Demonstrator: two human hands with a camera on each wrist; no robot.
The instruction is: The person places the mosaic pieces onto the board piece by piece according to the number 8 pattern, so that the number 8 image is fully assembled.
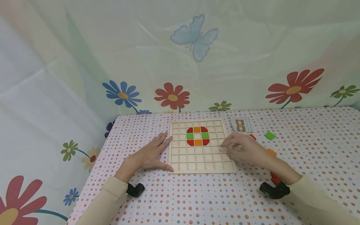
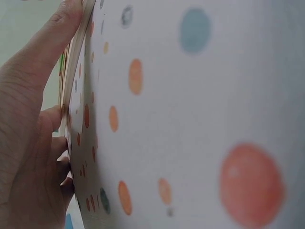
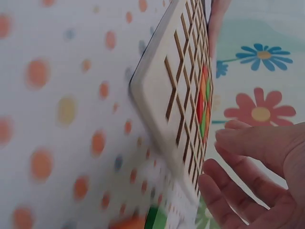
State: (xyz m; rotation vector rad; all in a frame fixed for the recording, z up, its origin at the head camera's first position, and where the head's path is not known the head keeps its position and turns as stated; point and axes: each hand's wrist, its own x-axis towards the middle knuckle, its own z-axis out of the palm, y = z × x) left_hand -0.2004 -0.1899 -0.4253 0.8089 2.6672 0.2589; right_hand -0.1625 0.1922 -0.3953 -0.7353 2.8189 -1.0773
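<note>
A pale wooden grid board point(image 1: 201, 158) lies on the dotted cloth. Toward its far side, red rounded tiles point(image 1: 206, 142), orange square tiles point(image 1: 198, 142) and green square tiles point(image 1: 205, 135) form a ring around one bare cell. Along the board's left edge rests my left hand point(image 1: 152, 153), fingers spread and thumb at the near left corner. My right hand point(image 1: 246, 149) hovers by the board's right edge with loosely bent fingers. In the right wrist view, no tile shows between the thumb and fingers point(image 3: 228, 191).
Past the board's far right corner lies a pattern card point(image 1: 245, 125). Loose tiles lie around the right forearm: a green tile point(image 1: 270, 136), an orange tile point(image 1: 272, 152) and red tiles point(image 1: 276, 179). A flowered curtain point(image 1: 244, 75) hangs behind the table.
</note>
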